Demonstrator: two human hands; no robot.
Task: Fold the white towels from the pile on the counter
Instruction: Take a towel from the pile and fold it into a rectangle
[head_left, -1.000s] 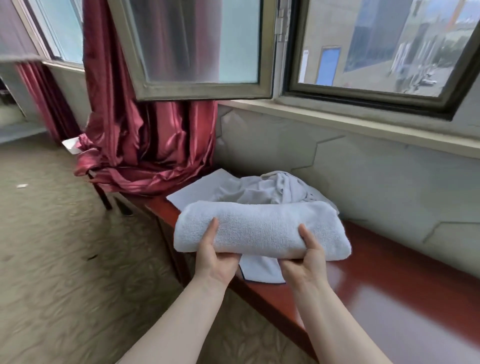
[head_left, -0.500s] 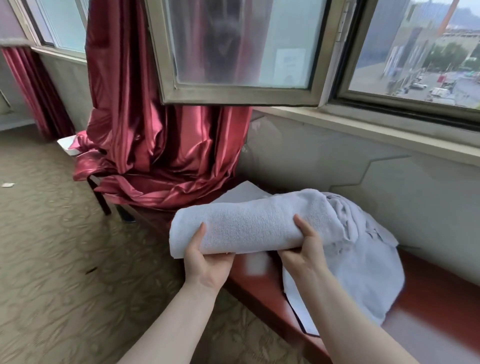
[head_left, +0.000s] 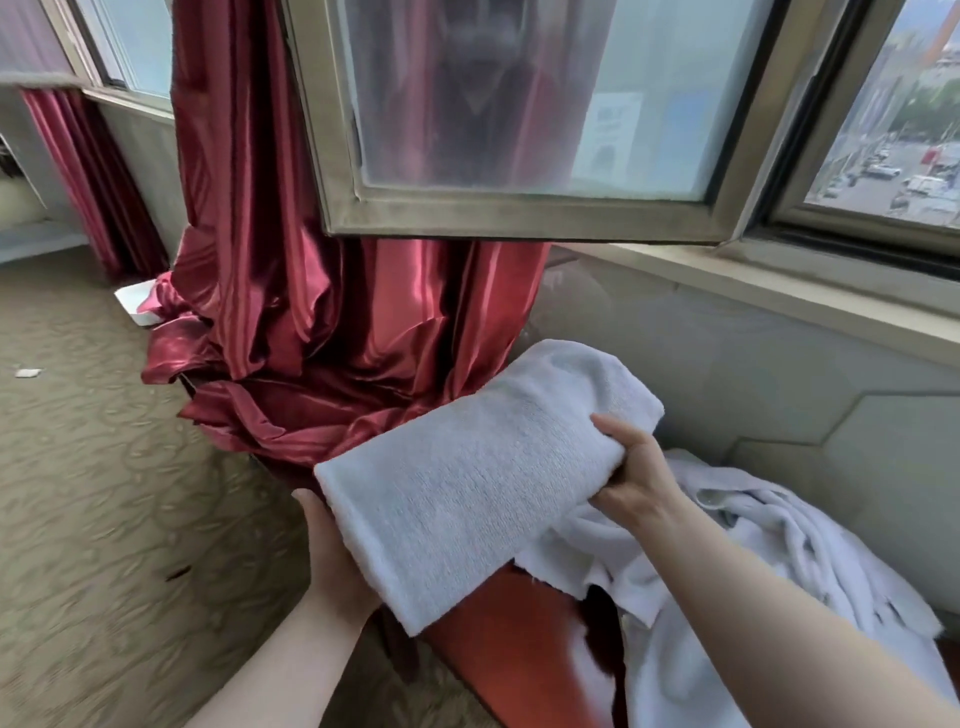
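A folded white towel (head_left: 483, 478) hangs in the air above the left end of the glossy red counter (head_left: 514, 649), tilted with its far end higher. My left hand (head_left: 332, 556) supports its near lower end from underneath, mostly hidden by the cloth. My right hand (head_left: 631, 467) grips its far right edge, thumb on top. A pile of crumpled white towels (head_left: 769, 571) lies on the counter to the right, under my right forearm.
A red satin curtain (head_left: 322, 291) bunches down onto the counter's left end just behind the towel. An open window sash (head_left: 519, 218) juts out overhead. The grey wall (head_left: 779, 374) backs the counter. Patterned carpet (head_left: 104, 493) spreads to the left.
Both hands have carried the folded towel leftward away from the pile, toward the curtain, and turned it so its far end points up and away. The view has swung left with it.
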